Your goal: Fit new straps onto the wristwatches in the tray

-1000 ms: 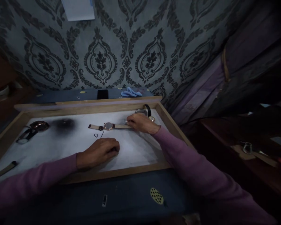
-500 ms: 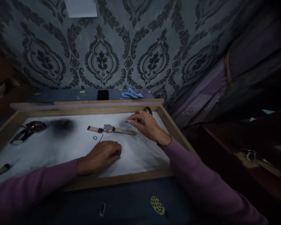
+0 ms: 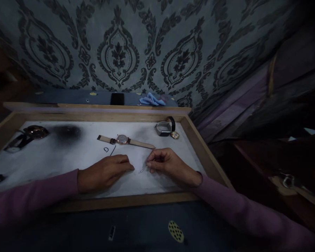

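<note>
A wristwatch (image 3: 122, 139) with a rose-gold case and opened-out strap lies on the white-lined floor of a wooden tray (image 3: 136, 204). My left hand (image 3: 106, 173) rests on the white surface just below it, fingers curled and pressed together; whatever may be inside is hidden. To the right, below the strap's tip, my right hand (image 3: 169, 163) has thumb and fingers pinched; nothing between them can be made out. A tiny shiny piece (image 3: 141, 171) shows between the two hands, too small to name. A small dark loop mark (image 3: 106, 149) and thin dark line (image 3: 112, 151) lie above my left hand.
More watches lie in the tray: a grey-banded one (image 3: 163, 128) and a gold round one (image 3: 175, 135) at back right, dark ones (image 3: 36, 132) at left. Behind the tray are a black phone-like slab (image 3: 117, 99) and a blue cloth (image 3: 152, 99). Another watch (image 3: 288, 181) lies outside, right.
My right hand has come down and toward me from the tray's back right, uncovering the watches there. My left hand has stayed nearly in place. The view has tilted down slightly.
</note>
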{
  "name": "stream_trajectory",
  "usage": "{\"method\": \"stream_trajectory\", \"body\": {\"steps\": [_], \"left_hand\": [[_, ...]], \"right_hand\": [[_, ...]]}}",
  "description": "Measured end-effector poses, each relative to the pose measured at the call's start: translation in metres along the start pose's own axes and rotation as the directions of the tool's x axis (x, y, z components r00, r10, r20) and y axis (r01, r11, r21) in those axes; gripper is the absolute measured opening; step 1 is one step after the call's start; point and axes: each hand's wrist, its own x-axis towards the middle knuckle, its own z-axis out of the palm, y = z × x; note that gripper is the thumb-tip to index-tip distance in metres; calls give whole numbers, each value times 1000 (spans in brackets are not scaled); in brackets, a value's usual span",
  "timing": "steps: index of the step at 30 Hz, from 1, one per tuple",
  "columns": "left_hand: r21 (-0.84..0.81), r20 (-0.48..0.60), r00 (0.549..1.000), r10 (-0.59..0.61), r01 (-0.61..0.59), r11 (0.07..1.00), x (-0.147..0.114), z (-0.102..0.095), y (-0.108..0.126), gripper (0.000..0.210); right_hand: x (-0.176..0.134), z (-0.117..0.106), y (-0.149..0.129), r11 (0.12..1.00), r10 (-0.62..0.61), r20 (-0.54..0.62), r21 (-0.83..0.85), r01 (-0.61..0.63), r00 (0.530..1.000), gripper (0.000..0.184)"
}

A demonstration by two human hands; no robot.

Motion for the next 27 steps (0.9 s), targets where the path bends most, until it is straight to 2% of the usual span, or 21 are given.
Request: {"method": "stream_trajectory", "body": {"steps": [3, 6, 10, 12, 15, 20, 27], "left_hand": [[146, 78, 992, 100, -110, 983, -5, -3, 0, 37], [233, 128, 981, 147, -174, 957, -5, -4, 1, 41], [379, 155, 967, 202, -247, 892, -5, -3, 5, 37], [467, 166, 964, 209, -264, 844, -6, -1, 7, 37], [556, 177, 970, 164, -236, 797, -5, 1, 9, 39], [502, 157, 984, 79, -149, 852, -2, 0, 11, 36], [254, 54, 999, -2, -11, 967, -3, 1, 2, 36]], "right_hand": [[-3, -2, 6, 996, -21, 12, -86, 22, 1000, 18], [-7, -5, 2, 938, -119, 35, -324, 124, 992, 10], [-14, -9, -7, 685, -193, 187, -677, 269, 963, 3], [-16, -9, -10, 577, -201, 260, -748, 329, 944, 5], [-17, -7, -11, 490, -220, 286, -794, 359, 933, 9], [-15, 1, -11, 419, -239, 276, -836, 355, 931, 10], [-12, 6, -9, 454, -246, 259, -820, 348, 934, 14]]}}
